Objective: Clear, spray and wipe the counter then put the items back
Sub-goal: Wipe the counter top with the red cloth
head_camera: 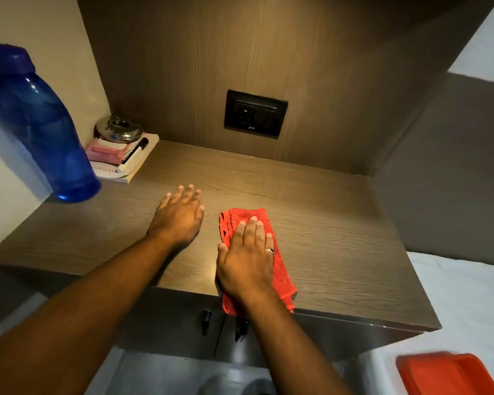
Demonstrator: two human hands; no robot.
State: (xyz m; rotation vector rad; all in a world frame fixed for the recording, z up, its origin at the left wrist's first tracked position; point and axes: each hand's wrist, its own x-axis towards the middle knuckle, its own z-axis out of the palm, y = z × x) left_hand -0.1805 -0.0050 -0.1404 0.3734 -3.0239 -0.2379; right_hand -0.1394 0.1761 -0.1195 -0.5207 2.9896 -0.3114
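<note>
Down in the near right corner, a red lid [445,374], blurred and cut by the frame edge, on a pale surface. Just above the bottom edge, two dark handles [206,320] on the cupboard doors under the counter [340,238].

At the counter's front edge, right hand [247,260] flat on a red cloth [281,269], fingers straight and close together, pressing down rather than gripping, a ring on one finger. Cloth folded, lying lengthwise front to back, its near end hanging a little over the edge, its far end showing beyond the fingertips.

Just left of the cloth and a little farther in, left hand [180,216] palm down on the bare wood, fingers spread and straight, holding nothing, apart from the cloth.

Farther back on the left side, a blue bottle [40,124] with a blue cap, standing on the counter near the wall, looming large and tilted by the wide lens. Behind it in the back left corner, a book [133,169] lying flat, carrying pink pads [106,152], a black and white pen [133,155] and a shiny round metal container [117,129] on top.

On the wood panel at the back, a black socket and switch plate [255,113].
</note>
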